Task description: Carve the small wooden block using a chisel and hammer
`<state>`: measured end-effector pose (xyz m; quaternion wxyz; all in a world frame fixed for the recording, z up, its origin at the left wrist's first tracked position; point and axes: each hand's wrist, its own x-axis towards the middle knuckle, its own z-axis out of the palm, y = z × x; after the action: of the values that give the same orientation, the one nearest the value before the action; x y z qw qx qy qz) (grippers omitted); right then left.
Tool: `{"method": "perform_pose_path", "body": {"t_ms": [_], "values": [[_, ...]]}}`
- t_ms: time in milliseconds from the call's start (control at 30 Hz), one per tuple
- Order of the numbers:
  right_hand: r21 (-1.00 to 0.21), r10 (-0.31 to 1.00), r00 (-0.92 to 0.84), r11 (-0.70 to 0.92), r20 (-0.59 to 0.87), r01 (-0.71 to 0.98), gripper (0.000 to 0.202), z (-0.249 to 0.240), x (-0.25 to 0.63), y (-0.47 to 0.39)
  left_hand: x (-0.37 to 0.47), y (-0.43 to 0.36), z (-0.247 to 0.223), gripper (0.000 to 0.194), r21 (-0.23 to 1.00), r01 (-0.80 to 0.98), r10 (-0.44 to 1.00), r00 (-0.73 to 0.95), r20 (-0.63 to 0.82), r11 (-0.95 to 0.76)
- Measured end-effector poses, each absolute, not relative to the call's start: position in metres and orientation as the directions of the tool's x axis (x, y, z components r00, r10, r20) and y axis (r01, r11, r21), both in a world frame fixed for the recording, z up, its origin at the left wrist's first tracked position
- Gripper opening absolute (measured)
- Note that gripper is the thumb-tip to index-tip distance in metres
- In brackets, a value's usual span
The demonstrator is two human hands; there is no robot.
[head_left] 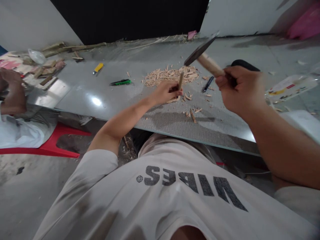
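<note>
My right hand (242, 90) is closed around the wooden handle of a hammer (211, 65), raised above the table. Its dark metal head is tilted and slightly blurred. Lower down, my left hand (166, 91) pinches a short wooden stick (180, 81) that stands nearly upright, with the hammer head above and apart from it. Behind my left hand spreads a pile of wood shavings (160, 76). A dark-blue utility knife (208, 84) lies between my two hands. Several loose chips and a small wood piece (193, 115) lie nearer the table edge.
On the grey table (82, 86) are a green-and-black cutter (120, 82) and a yellow cutter (98, 68). Wood blocks (48, 68) lie at the left, near another person's hand (12, 90). A clear plastic container (292, 87) is at the right. A red stool (60, 140) stands at the left.
</note>
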<state>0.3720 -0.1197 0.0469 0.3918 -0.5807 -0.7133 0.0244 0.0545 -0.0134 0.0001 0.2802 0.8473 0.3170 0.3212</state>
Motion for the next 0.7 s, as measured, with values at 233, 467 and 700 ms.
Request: {"method": "perform_pose_path", "body": {"t_ms": [233, 467, 700], "values": [[-0.395, 0.878, -0.073, 0.285, 0.472, 0.873, 0.043, 0.064, 0.369, -0.135, 0.054, -0.011, -0.001, 0.043, 0.675, 0.380, 0.730, 0.585, 0.354, -0.632], [-0.426, 0.858, -0.054, 0.307, 0.511, 0.851, 0.041, 0.062, 0.362, -0.137, 0.055, -0.015, 0.005, 0.051, 0.665, 0.406, 0.738, 0.584, 0.338, -0.627], [-0.449, 0.802, 0.008, 0.327, 0.598, 0.832, 0.049, 0.054, 0.360, -0.134, 0.055, -0.011, 0.002, 0.046, 0.648, 0.408, 0.727, 0.591, 0.350, -0.643]]}}
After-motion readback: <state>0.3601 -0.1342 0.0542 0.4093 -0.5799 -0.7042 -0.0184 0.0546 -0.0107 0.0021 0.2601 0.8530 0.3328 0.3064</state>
